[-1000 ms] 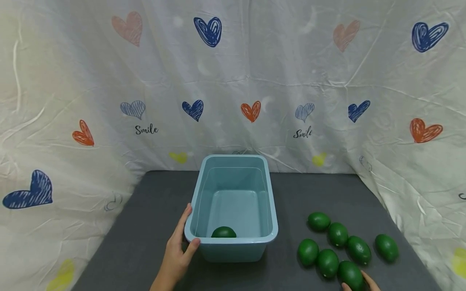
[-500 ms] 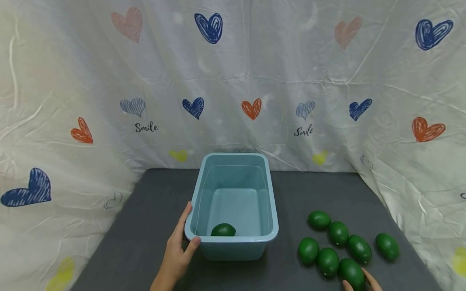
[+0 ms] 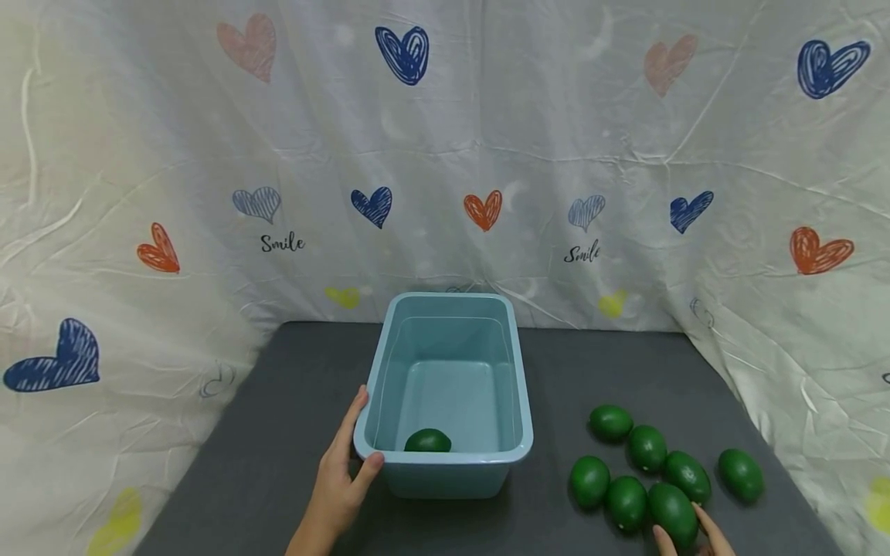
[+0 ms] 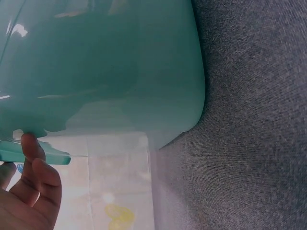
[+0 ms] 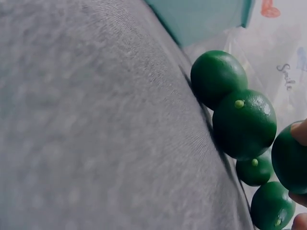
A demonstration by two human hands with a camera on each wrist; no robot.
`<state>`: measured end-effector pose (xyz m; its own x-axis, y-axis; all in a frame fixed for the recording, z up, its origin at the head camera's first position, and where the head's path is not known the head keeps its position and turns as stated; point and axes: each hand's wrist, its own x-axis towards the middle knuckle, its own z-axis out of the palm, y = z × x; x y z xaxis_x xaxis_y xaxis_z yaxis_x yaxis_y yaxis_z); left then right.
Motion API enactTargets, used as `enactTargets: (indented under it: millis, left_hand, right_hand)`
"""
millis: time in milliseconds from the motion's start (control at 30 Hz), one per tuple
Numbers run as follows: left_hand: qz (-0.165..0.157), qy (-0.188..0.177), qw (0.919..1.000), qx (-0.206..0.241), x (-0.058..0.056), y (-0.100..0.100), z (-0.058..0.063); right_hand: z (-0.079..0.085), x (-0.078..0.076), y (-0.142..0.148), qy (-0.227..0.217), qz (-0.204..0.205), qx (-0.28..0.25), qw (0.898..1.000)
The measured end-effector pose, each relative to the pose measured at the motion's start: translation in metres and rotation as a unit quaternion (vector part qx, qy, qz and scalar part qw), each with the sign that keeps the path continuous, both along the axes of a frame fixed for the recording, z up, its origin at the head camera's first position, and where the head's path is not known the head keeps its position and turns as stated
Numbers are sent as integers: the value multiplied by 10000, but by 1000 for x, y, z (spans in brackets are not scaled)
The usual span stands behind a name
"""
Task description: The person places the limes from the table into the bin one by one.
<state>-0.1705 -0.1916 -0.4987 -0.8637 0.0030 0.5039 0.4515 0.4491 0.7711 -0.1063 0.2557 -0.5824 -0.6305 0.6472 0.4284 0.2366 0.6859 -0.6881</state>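
We take the tub as the centre of the clock, with 12 at the far side.

We find a pale cloth hung behind and to both sides, printed with hearts and the word "Smile". Below it lies a dark grey table.

On the table stands a light blue tub, upright, its long sides running from 6 to 12.

At 8 o'clock we record the left hand. It holds the tub's near corner, partly spread: thumb on the near rim, other fingers along the outer wall at 9.

At 4 o'clock the right hand is cut off by the frame's lower edge. Its thumb and fingers grip one fruit, parted only by the width of that held fruit. We cannot tell whether the held fruit touches its neighbours.

Between 3 and 4 o'clock we count six further fruits on the table: five in a loose cluster, and a lone fruit just beyond them. All are green and oval; the right wrist view shows pale stem ends on several.

Inside the tub, at its 6 o'clock end, lies a single fruit, partly hidden by the near rim.
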Motion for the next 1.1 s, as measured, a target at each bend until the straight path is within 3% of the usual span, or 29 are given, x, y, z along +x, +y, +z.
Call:
enactTargets:
  millis: [167, 400, 533, 667, 933, 1100]
  left_hand:
    - [67, -97, 9999, -80, 2, -2, -1]
    - [201, -352, 9990, -162, 3, -4, 0]
    - [114, -303, 9994, -104, 2, -3, 0]
    - [9, -190, 9998, -68, 1, -2, -1]
    - [83, -319, 9994, -39, 1, -1, -2]
    - [51, -242, 9997, -40, 0, 0, -2]
  right_hand:
    - [6, -2, -5, 335, 140, -111, 9993]
    - [24, -8, -16, -85, 251, -479, 9985]
    - [37, -11, -25, 53, 376, -707, 9968]
    - [46, -14, -33, 160, 391, -714, 9966]
    - [62, -21, -46, -196, 488, -511, 9973]
    - [65, -27, -54, 149, 669, -535, 9962]
